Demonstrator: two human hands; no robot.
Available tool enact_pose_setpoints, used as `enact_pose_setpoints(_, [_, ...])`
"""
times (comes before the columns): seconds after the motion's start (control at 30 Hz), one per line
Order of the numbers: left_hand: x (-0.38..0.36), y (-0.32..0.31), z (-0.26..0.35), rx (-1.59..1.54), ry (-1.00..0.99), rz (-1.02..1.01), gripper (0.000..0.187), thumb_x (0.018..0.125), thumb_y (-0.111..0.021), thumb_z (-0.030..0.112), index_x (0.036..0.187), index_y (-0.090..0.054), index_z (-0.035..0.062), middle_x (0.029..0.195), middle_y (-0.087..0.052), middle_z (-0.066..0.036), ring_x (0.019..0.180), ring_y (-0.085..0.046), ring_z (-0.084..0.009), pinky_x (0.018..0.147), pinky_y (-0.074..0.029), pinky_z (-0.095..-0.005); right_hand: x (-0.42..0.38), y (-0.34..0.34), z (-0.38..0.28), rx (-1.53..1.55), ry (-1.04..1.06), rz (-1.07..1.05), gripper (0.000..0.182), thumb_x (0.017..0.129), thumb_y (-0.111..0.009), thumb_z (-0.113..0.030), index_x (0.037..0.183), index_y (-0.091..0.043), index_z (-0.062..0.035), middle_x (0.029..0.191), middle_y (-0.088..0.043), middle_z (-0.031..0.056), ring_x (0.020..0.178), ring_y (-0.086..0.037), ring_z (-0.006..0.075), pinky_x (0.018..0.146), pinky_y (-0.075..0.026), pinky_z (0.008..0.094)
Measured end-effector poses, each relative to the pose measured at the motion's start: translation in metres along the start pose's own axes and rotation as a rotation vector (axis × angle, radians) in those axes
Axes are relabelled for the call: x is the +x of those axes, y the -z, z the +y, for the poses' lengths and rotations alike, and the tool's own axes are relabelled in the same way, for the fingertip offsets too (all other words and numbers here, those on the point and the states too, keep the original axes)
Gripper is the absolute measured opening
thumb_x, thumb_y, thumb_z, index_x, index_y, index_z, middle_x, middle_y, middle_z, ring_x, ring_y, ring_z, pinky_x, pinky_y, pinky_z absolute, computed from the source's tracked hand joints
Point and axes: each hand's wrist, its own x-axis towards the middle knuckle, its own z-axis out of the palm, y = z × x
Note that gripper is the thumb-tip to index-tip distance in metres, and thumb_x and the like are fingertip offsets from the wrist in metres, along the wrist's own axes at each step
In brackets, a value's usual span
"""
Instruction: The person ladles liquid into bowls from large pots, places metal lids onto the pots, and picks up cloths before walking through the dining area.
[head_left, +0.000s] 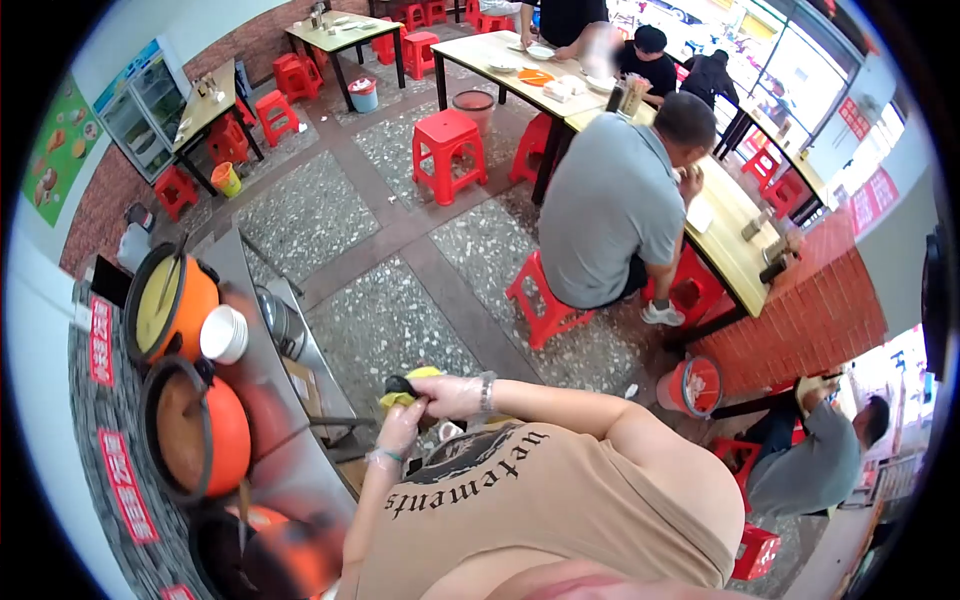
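Observation:
My left hand (400, 425), in a thin clear plastic glove with a green band at the wrist, is closed on a small yellow-and-black item (402, 388). My right hand (452, 396), gloved the same way with a bracelet at the wrist, meets it from the right and is closed on the same item. The item looks soft, but its kind cannot be made out. Both hands are in front of my tan shirt (560, 490). To their left runs a steel counter (262, 385) with orange pots (225, 440) along it.
Ladles stand in the pots beside stacked white bowls (224, 335). A metal pot (283, 322) sits beyond. A person in a grey shirt (610, 200) sits at a long table (730, 215); other people sit farther off. Red stools (447, 155) and a bin (690, 387) stand on the floor.

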Motion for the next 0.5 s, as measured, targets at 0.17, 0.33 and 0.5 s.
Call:
enact_pose_setpoints(0.17, [0.157, 0.059, 0.115, 0.140, 0.012, -0.247, 0.050, 0.091, -0.056, 0.022, 0.132, -0.042, -0.0039, 0.124, -0.053, -0.010, 0.113, -0.050, -0.0179, 0.099, -0.039, -0.0322, 0.110, 0.122, 0.002, 0.451, -0.022, 0.191, 0.035, 0.086, -0.049, -0.002, 0.121, -0.050, -0.0031, 0.106, -0.059, 0.0043, 0.100, -0.053, 0.0128, 0.087, -0.045, 0.0305])
enact_pose_setpoints(0.33, [0.331, 0.143, 0.201, 0.082, 0.000, -0.210, 0.045, 0.092, -0.053, 0.018, 0.130, -0.043, -0.0026, 0.122, -0.053, -0.008, 0.110, -0.051, -0.0160, 0.095, -0.042, -0.0302, 0.280, 0.247, 0.054, 0.709, -0.100, 0.291, 0.033, 0.082, -0.047, 0.003, 0.115, -0.053, -0.0028, 0.102, -0.058, 0.0013, 0.097, -0.053, 0.0104, 0.085, -0.043, 0.0259])
enact_pose_setpoints(0.5, [0.470, 0.258, 0.307, 0.406, -0.068, 0.188, 0.037, 0.089, -0.048, 0.014, 0.122, -0.052, -0.0033, 0.109, -0.060, -0.008, 0.100, -0.055, -0.0157, 0.089, -0.044, -0.0298, 0.480, 0.376, 0.042, 0.952, -0.355, 0.131, 0.016, 0.082, -0.051, 0.000, 0.093, -0.057, -0.0103, 0.081, -0.055, -0.0045, 0.072, -0.052, 0.0066, 0.063, -0.044, 0.0230])
